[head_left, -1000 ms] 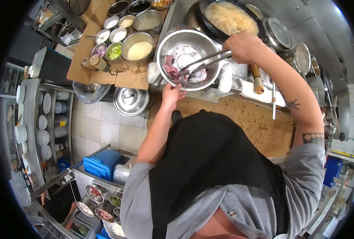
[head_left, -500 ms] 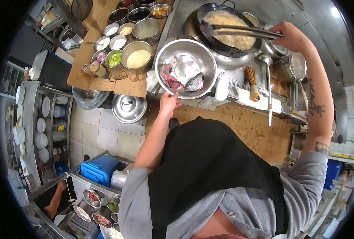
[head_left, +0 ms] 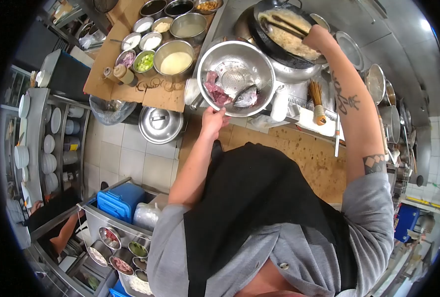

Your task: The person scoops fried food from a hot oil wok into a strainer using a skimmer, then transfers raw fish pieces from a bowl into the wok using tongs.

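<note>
My left hand (head_left: pixel 213 123) grips the near rim of a steel bowl (head_left: pixel 266 64), thumb over the edge. Inside lie dark red raw pieces (head_left: pixel 215 89) at the left and a silvery fish piece (head_left: pixel 246 97) at the right. My right hand (head_left: pixel 320 39) is closed around a pair of long dark tongs (head_left: pixel 286 25), reaching over a black wok (head_left: pixel 262 43). The tongs' tips are down in bubbling, foamy oil (head_left: pixel 291 40). Whatever lies under the foam is hidden.
Seasoning bowls, including a pale yellow liquid (head_left: pixel 176 63) and chopped greens (head_left: pixel 145 62), stand on cardboard at the left. A bamboo brush (head_left: pixel 317 103) and white bottle (head_left: pixel 280 104) line the counter edge. A lidded pot (head_left: pixel 161 124) sits below. Another person's arm (head_left: pixel 65 233) shows lower left.
My right hand has moved left and closer over the wok, taking the tongs into the oil. The left hand keeps its hold on the bowl; the view has shifted slightly.
</note>
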Demonstrator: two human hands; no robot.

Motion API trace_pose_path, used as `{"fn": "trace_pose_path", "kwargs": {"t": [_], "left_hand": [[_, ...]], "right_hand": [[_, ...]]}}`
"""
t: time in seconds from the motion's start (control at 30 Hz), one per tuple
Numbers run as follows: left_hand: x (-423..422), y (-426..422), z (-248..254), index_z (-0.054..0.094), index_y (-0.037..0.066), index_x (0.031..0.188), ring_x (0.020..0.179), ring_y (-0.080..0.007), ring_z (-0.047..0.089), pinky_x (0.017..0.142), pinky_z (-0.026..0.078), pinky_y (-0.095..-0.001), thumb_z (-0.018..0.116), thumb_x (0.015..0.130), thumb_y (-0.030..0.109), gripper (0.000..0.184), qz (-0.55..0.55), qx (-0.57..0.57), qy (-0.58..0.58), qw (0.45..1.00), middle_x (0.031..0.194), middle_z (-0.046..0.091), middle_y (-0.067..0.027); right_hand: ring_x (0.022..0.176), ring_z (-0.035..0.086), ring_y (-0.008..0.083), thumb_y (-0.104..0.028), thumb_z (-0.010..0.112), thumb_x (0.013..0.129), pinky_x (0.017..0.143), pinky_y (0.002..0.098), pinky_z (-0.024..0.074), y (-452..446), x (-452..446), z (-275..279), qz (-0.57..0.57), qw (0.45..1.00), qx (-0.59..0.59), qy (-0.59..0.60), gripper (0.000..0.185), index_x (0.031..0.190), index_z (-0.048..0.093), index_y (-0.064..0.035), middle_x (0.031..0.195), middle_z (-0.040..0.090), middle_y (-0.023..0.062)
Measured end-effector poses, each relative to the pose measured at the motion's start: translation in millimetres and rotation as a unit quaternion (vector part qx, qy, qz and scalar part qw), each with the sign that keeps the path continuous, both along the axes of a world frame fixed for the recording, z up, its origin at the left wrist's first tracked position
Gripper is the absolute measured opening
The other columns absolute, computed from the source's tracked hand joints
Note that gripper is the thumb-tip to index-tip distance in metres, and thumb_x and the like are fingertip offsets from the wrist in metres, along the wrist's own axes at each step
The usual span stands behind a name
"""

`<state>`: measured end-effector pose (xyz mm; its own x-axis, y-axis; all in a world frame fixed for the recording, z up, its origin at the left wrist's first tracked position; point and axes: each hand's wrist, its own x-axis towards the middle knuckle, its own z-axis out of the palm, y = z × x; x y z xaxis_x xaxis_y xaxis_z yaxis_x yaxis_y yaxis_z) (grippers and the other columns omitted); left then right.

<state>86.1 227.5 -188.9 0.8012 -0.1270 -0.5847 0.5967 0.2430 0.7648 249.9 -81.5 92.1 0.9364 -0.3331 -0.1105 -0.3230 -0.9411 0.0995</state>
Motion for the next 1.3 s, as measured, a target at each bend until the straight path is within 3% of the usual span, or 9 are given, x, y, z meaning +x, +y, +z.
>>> {"fn": "trace_pose_path", "kwargs": {"t": [0.07, 0.17, 0.3, 0.43, 0.7, 0.87, 0.97, 1.2, 1.3], "left_hand": [[0, 1, 3, 0.057, 0.005, 0.114, 0.085, -0.0212, 0.069, 0.07, 0.057, -0.0336, 0.058, 0.098, 0.015, 0.019, 0.0, -0.001, 0.003, 1.0, 0.105, 0.067, -0.0094], [-3, 2, 9, 0.058, 0.004, 0.112, 0.086, -0.0211, 0.07, 0.068, 0.057, -0.0325, 0.059, 0.098, 0.015, 0.018, 0.0, -0.005, -0.002, 1.0, 0.105, 0.067, -0.0101], [-1, 1, 6, 0.059, 0.004, 0.11, 0.084, -0.0208, 0.07, 0.068, 0.058, -0.0321, 0.059, 0.098, 0.015, 0.017, 0.002, -0.001, -0.007, 1.0, 0.105, 0.068, -0.0099], [1, 2, 4, 0.058, 0.004, 0.111, 0.084, -0.0206, 0.07, 0.069, 0.058, -0.0322, 0.059, 0.097, 0.015, 0.018, -0.008, 0.003, -0.008, 1.0, 0.105, 0.068, -0.0099], [1, 4, 8, 0.056, 0.003, 0.111, 0.085, -0.022, 0.07, 0.07, 0.058, -0.0343, 0.059, 0.097, 0.015, 0.018, -0.019, 0.01, -0.017, 1.0, 0.105, 0.066, -0.0106], [1, 1, 6, 0.055, 0.003, 0.112, 0.087, -0.0227, 0.069, 0.072, 0.057, -0.035, 0.059, 0.098, 0.014, 0.019, -0.006, 0.001, -0.003, 1.0, 0.105, 0.066, -0.0106], [1, 1, 7, 0.055, 0.003, 0.112, 0.088, -0.0229, 0.069, 0.072, 0.057, -0.0349, 0.059, 0.098, 0.014, 0.019, -0.001, 0.008, 0.004, 1.0, 0.105, 0.067, -0.0111], [1, 1, 0, 0.055, 0.004, 0.112, 0.087, -0.0235, 0.07, 0.072, 0.057, -0.0347, 0.06, 0.097, 0.014, 0.018, -0.003, -0.011, -0.001, 1.0, 0.106, 0.067, -0.0109], [2, 2, 0, 0.054, 0.004, 0.113, 0.087, -0.0241, 0.07, 0.071, 0.057, -0.0345, 0.06, 0.097, 0.014, 0.019, -0.002, -0.013, 0.0, 1.0, 0.106, 0.067, -0.0111]], "right_hand": [[0.11, 0.065, 0.0355, -0.024, 0.065, 0.078, 0.094, 0.0455, 0.0519, 12, -16, 12, 0.006, 0.999, -0.019, -0.029, 0.041, 0.113, 0.068, -0.0038, 0.116, 0.068, 0.0195], [0.102, 0.067, 0.0345, -0.033, 0.07, 0.079, 0.089, 0.0434, 0.0533, 10, -48, 27, 0.109, 0.993, -0.003, -0.053, 0.042, 0.11, 0.07, -0.0047, 0.107, 0.07, 0.0206], [0.093, 0.069, 0.0351, -0.024, 0.074, 0.076, 0.086, 0.0416, 0.0533, 31, -107, 36, 0.206, 0.977, 0.031, -0.035, 0.049, 0.122, 0.067, -0.0089, 0.1, 0.071, 0.0207], [0.088, 0.068, 0.0323, -0.019, 0.071, 0.075, 0.081, 0.0437, 0.0541, 43, -131, 10, 0.315, 0.949, -0.013, 0.024, 0.051, 0.125, 0.065, -0.012, 0.091, 0.07, 0.0175], [0.094, 0.069, 0.0291, -0.018, 0.066, 0.079, 0.081, 0.0432, 0.0558, 68, -86, -19, 0.364, 0.923, -0.109, 0.056, 0.047, 0.126, 0.063, -0.0219, 0.101, 0.072, 0.0128], [0.108, 0.065, 0.0297, -0.021, 0.069, 0.081, 0.091, 0.0432, 0.0528, 57, -58, -20, 0.367, 0.923, -0.051, 0.101, 0.046, 0.127, 0.063, -0.0197, 0.115, 0.069, 0.0094], [0.108, 0.064, 0.0307, -0.022, 0.07, 0.082, 0.091, 0.043, 0.0529, 55, -72, -24, 0.335, 0.933, -0.059, 0.117, 0.044, 0.125, 0.065, -0.0175, 0.116, 0.068, 0.0103], [0.101, 0.065, 0.0347, -0.02, 0.071, 0.08, 0.09, 0.0432, 0.0513, 8, -123, -12, 0.306, 0.95, 0.056, 0.039, 0.039, 0.117, 0.069, -0.0107, 0.102, 0.07, 0.0184], [0.102, 0.065, 0.0353, -0.019, 0.071, 0.079, 0.09, 0.0426, 0.0511, -5, -127, -2, 0.296, 0.953, 0.066, 0.029, 0.039, 0.116, 0.07, -0.0089, 0.105, 0.07, 0.0187]]}}
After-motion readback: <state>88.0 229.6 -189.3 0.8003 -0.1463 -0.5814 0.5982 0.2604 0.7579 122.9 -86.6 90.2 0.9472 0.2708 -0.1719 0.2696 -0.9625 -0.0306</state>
